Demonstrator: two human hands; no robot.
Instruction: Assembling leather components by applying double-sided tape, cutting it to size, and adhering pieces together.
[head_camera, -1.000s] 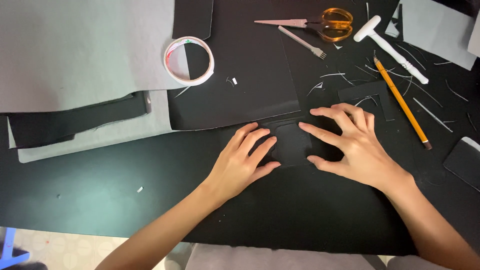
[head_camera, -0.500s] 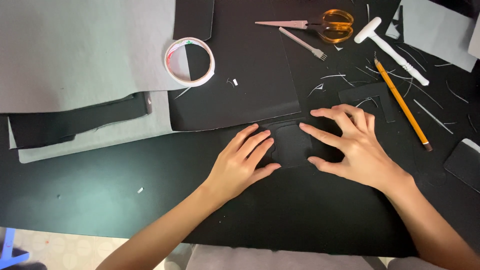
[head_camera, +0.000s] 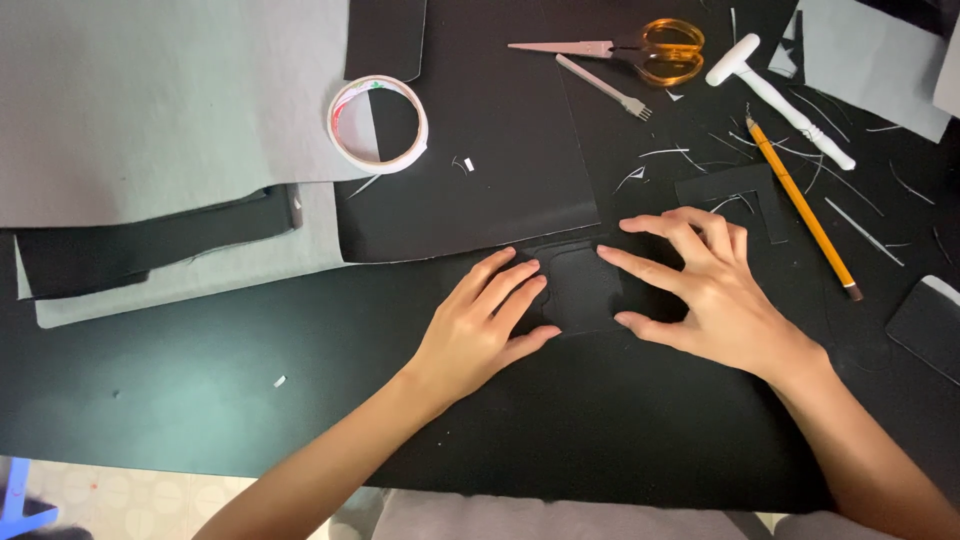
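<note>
Both hands are flat on the desk (head_camera: 200, 400) with a small black leather piece (head_camera: 582, 288) between them. Left hand (head_camera: 480, 325) sits on the left side of the piece, fingers stretched out and pointing far-right, tips pressing on its left edge, not gripping anything. Right hand (head_camera: 715, 295) comes in from the right, fingers spread and arched like a claw, fingertips touching the piece's right edge and far corner, thumb down near its near-right corner. So it's open too, just pinning.

The piece itself looks roughly squarish with rounded corners, slightly taller than wide, lying right at the near edge of a bigger black sheet (head_camera: 480, 150). Hard to tell where one ends and the other starts since it's all black on black.

Both hands are about equally close, each touching its own side.

Farther away: a tape roll (head_camera: 378, 124) off to the far left, orange-handled scissors (head_camera: 640, 50), a small pricking fork (head_camera: 605, 88), a white mallet (head_camera: 780, 100) and a pencil (head_camera: 800, 205) to the far right.
</note>
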